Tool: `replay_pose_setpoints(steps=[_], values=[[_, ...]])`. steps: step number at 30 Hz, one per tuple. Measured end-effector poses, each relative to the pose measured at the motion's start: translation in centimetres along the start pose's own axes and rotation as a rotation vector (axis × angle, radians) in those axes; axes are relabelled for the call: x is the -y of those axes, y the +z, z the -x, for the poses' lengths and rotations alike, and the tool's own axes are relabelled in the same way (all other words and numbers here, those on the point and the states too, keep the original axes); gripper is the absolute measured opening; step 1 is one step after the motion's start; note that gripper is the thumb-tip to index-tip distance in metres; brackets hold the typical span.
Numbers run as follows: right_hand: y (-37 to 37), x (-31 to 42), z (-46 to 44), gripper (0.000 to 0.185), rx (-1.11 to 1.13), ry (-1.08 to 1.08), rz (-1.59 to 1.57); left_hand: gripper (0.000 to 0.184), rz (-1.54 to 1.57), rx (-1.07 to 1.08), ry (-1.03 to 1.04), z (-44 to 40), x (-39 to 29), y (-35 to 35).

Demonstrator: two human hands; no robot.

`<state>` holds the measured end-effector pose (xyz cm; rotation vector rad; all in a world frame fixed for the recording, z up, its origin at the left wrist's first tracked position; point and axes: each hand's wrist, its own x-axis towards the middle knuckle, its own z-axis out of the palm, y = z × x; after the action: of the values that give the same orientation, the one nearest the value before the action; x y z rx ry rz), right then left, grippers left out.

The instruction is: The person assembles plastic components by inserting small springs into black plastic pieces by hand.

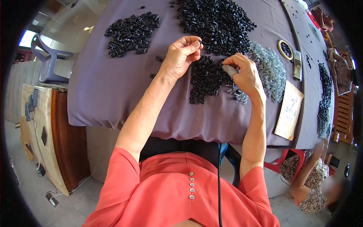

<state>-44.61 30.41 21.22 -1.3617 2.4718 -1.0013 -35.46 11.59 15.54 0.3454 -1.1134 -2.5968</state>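
Observation:
My left hand [183, 56] is raised over the cloth, thumb and forefinger pinched on a small black plastic piece [200, 42], of which only a bit shows. My right hand [245, 75] has its fingers drawn together at the right edge of a small heap of black pieces [206, 77]. A grey wrap [230, 70] covers one of its digits. Its fingertips partly hide what they touch, so I cannot make out what is between them. Just below the right hand lies a little cluster of clear, greyish small parts [239, 95].
A large heap of black pieces [215, 24], a smaller one [134, 33] and a pile of clear parts [269, 70] lie on the purple cloth [109, 90]. Right are a tape roll [285, 50], a metallic object [297, 65] and a paper sheet [289, 109]. Another person [310, 178] sits at lower right.

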Motion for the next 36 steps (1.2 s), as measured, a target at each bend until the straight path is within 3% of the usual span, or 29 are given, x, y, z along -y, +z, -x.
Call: replay_pose_setpoints(steps=[15,24,30,36], values=[[1.2,-0.1,0.3,0.027,0.011,-0.140,0.182,0.013,-0.011,0.013,-0.006,0.0,0.0,0.0],[1.1,0.0,0.3,0.024,0.001,-0.100,0.193,0.013,-0.014,0.023,-0.015,0.0,-0.1,0.0],[1.3,-1.0,0.0,0.026,-0.147,-0.104,0.086,0.013,-0.025,0.013,-0.011,0.0,0.0,0.0],[1.7,0.9,-0.1,0.019,-0.072,-0.238,-0.066,0.013,-0.028,-0.022,-0.024,0.1,-0.2,0.2]])
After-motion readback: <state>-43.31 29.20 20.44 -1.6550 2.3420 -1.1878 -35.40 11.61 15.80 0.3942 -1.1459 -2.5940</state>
